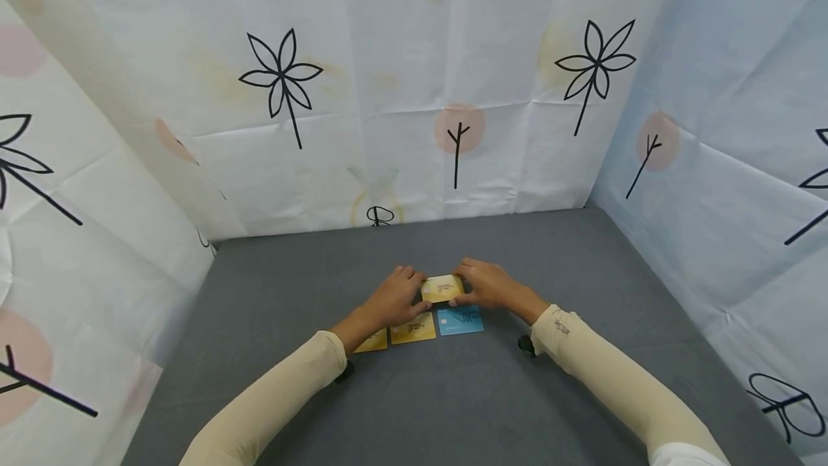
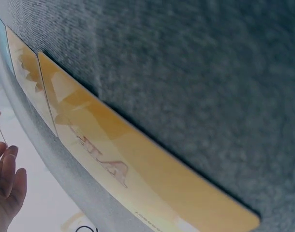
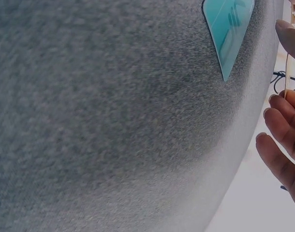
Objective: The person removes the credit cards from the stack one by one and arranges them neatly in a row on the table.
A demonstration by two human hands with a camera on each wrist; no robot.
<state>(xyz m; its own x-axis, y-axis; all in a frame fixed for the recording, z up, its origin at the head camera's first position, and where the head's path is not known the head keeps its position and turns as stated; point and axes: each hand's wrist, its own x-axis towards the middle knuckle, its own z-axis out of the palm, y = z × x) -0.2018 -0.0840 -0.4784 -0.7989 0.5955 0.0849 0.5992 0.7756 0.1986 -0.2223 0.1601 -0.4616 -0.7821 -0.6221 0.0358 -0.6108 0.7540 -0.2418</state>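
Observation:
Between both hands a yellow bank card point(image 1: 443, 288) stands raised above the table, its printed face toward the head camera. My left hand point(image 1: 397, 297) pinches its left edge between fingers and thumb. The opposite edge is gripped by my right hand point(image 1: 489, 285). In the right wrist view the held card point(image 3: 288, 72) shows edge-on as a thin strip by the fingers. Just below the hands lie a blue card point(image 1: 460, 320), a yellow card point(image 1: 414, 331) and another yellow card point(image 1: 374, 341), side by side in a row. My left forearm partly covers the leftmost one.
The cards lie on a grey cloth-covered table point(image 1: 440, 401). White patterned sheets hang behind it, like the back sheet point(image 1: 388, 164), and along both sides. A dark wrist camera point(image 1: 527, 345) sits under the right wrist, close over the table.

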